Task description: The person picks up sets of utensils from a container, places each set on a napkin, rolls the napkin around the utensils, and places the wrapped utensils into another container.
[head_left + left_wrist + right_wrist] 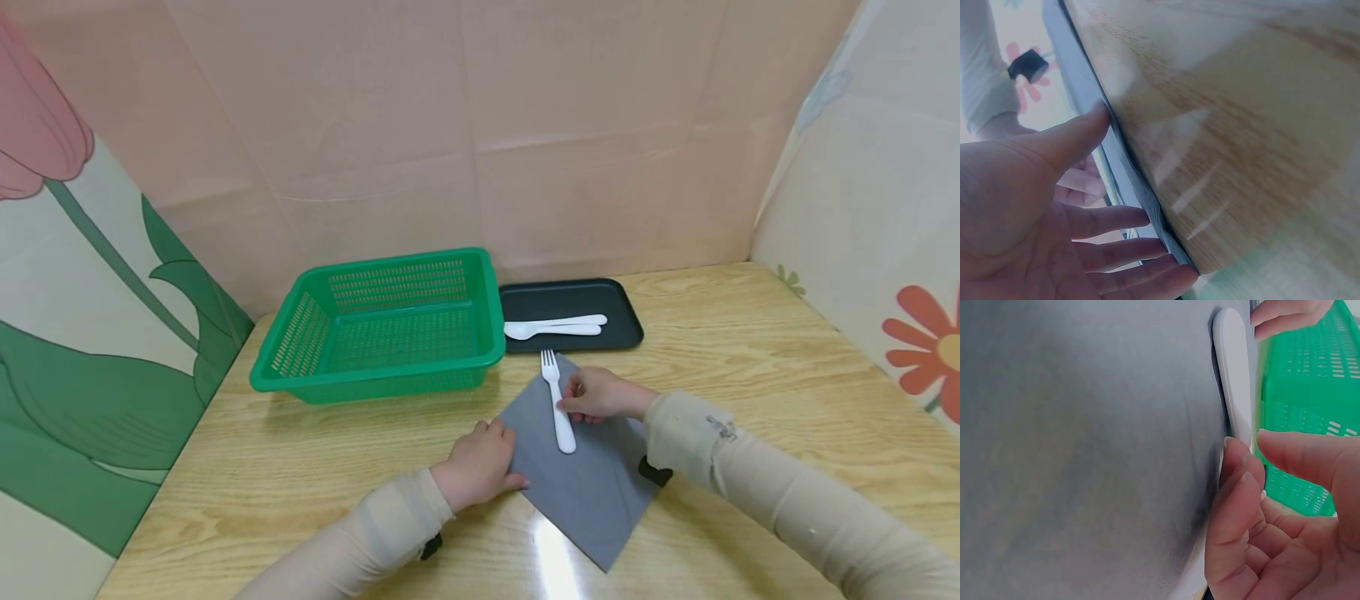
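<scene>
A square grey napkin [592,483] lies turned cornerwise on the table, with a white fork [566,433] lying lengthwise on it, tines toward the tray. My right hand [600,393] pinches the fork's handle between thumb and fingers; the right wrist view shows the handle end [1234,369] against the grey surface. At the napkin's left edge rests my left hand [480,465]. Its fingers are extended and touch the edge, as the left wrist view shows, with thumb [1085,134] and fingertips spread along it.
A green plastic basket [375,375] with slotted walls stands at the back left. Beside it, a black tray [622,329] holds a white spoon [555,331] and another white utensil [570,320]. Pink sheeting [375,125] rises behind the wooden table [300,492].
</scene>
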The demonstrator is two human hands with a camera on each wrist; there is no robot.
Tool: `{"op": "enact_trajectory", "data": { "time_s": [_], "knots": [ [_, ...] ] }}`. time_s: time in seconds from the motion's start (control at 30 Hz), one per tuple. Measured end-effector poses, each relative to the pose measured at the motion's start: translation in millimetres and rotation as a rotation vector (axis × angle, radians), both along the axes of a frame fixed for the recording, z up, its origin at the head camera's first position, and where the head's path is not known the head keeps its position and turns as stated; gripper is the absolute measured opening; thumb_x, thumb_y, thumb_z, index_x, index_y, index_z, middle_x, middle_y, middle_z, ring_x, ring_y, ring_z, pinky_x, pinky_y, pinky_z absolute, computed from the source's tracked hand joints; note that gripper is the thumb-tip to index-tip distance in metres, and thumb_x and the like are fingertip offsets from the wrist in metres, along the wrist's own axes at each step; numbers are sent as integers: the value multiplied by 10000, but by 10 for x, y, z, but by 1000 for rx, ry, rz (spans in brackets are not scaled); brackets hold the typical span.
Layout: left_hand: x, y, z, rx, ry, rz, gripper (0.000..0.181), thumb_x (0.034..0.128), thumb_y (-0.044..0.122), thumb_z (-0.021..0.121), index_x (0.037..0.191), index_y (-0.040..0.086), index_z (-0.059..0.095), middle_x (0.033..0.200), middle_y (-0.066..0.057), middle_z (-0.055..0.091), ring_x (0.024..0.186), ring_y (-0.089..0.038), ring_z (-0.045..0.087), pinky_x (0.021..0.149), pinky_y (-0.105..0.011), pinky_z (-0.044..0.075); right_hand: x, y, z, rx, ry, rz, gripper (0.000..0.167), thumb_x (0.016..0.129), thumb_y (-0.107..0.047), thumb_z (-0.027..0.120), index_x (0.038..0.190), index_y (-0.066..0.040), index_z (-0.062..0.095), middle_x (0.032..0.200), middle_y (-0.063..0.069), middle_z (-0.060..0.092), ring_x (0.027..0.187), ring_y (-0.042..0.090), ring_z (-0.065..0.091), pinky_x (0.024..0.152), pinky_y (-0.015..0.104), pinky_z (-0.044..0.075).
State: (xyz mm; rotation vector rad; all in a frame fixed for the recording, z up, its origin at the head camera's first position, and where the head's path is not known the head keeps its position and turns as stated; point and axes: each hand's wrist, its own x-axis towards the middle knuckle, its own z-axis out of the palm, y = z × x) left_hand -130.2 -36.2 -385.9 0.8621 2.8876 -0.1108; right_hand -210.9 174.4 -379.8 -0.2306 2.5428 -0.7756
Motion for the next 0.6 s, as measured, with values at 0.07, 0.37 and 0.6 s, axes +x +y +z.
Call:
{"op": "enact_trajectory", "data": {
  "time_s": [0.07, 0.37, 0.6],
  "knots": [
    [1, -1, -3, 0, -2, 0, 552, 814, 543, 624, 1061, 50, 593, 985, -64, 581, 823, -148, 530, 620, -255, 494, -2, 5, 2, -2, 0, 2, 176, 888, -216, 620, 801, -67, 586, 656, 4, 607, 564, 94, 517, 528, 221, 441],
    [7, -3, -6, 4, 1, 0, 552, 811, 546, 626, 1053, 50, 595, 978, -63, 580, 818, -146, 526, 615, -257, 493, -17, 20, 14, 0, 16, 24, 184, 886, -223, 622, 803, -61, 591, 671, 9, 617, 575, 96, 531, 533, 227, 454],
    [-2, -8, -17, 3, 14, -7, 551, 812, 549, 622, 1047, 51, 596, 982, -64, 582, 825, -152, 531, 613, -259, 495, -56, 40, 50, 0, 20, 33, 174, 887, -219, 621, 838, -55, 593, 730, 30, 623, 605, 116, 539, 556, 238, 457]
  ]
}}
